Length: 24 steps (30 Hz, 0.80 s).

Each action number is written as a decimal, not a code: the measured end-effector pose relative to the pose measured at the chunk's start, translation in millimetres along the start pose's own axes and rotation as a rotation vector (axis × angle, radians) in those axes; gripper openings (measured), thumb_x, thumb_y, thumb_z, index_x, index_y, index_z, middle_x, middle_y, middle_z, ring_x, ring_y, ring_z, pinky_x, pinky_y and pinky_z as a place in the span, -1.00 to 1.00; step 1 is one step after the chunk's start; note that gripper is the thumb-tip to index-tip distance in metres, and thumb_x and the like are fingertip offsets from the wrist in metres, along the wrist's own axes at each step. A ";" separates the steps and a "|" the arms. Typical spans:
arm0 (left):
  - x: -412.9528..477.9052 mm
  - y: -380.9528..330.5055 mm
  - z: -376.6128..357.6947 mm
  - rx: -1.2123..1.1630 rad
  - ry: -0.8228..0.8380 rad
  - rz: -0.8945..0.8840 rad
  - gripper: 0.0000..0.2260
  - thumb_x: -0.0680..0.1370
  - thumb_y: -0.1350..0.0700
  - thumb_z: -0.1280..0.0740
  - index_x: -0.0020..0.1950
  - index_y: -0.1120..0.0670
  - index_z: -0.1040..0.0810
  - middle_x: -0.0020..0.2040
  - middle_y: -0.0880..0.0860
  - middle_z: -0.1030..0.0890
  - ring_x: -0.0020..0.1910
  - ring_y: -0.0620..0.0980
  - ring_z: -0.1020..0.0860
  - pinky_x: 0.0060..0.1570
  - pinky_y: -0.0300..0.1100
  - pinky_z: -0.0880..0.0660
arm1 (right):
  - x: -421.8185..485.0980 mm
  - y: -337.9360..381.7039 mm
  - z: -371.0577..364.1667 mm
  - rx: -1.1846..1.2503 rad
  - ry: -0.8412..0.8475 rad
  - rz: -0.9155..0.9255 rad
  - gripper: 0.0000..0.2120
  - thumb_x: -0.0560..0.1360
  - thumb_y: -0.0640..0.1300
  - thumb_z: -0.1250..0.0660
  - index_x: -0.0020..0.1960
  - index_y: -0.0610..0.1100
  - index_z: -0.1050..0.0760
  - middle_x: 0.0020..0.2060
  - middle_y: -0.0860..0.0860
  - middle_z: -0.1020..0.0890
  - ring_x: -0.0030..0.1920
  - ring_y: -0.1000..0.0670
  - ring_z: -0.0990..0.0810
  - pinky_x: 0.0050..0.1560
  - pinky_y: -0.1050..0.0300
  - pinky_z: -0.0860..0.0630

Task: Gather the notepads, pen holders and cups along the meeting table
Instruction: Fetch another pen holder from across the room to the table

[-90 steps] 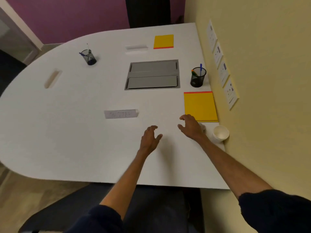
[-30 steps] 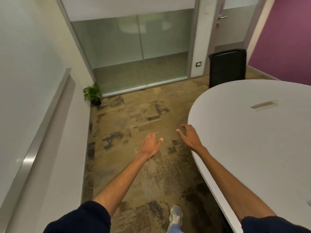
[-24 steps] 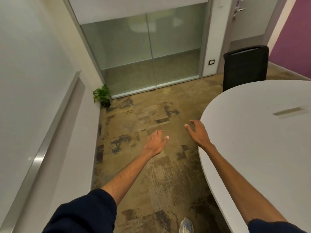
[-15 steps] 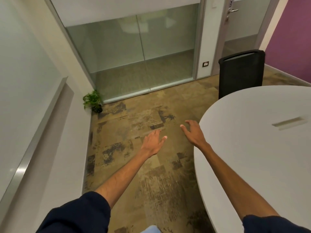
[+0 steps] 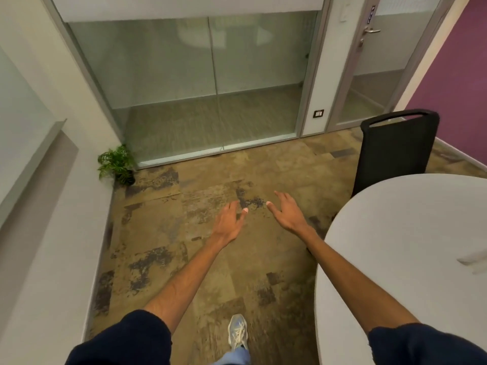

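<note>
Potted plant (image 5: 117,164) in the left corner, leafy, against frosted glass panels (image 5: 210,80). Mottled brown carpet (image 5: 184,233) below. Left hand (image 5: 228,222) and right hand (image 5: 288,213) both spread, empty, over carpet. Sneaker (image 5: 238,334) newly stepped forward. Black mesh chair (image 5: 395,151), then smooth white rounded bench (image 5: 408,259); notepads, holders, cups out of view.

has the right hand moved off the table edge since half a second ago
Yes. The right hand now hangs over the floor, left of the white table rim.
</note>
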<state>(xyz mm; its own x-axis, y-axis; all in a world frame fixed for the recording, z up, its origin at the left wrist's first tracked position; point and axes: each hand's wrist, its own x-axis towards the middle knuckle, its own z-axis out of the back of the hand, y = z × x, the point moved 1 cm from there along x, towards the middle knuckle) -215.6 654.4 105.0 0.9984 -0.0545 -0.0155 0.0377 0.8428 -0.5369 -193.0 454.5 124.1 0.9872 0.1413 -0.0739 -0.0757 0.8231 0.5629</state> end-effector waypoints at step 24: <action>480.6 -5.7 29.8 0.155 -0.097 -0.151 -0.35 0.53 -0.40 -0.03 0.57 -0.19 -0.08 0.61 0.06 -0.07 0.59 0.04 0.17 0.47 0.35 0.08 | 443.5 -48.5 107.5 -0.095 -0.345 -0.200 -0.29 0.58 0.25 -0.12 0.57 -0.15 -0.09 0.58 -0.10 -0.10 0.56 -0.12 -0.12 0.51 -0.19 -0.19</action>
<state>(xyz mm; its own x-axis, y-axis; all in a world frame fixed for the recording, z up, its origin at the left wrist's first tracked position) 265.2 639.4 125.7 0.9801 -0.1405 0.1400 0.1851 0.9016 -0.3909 263.6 418.1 152.6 0.9717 -0.2060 0.1159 0.1255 0.8652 0.4854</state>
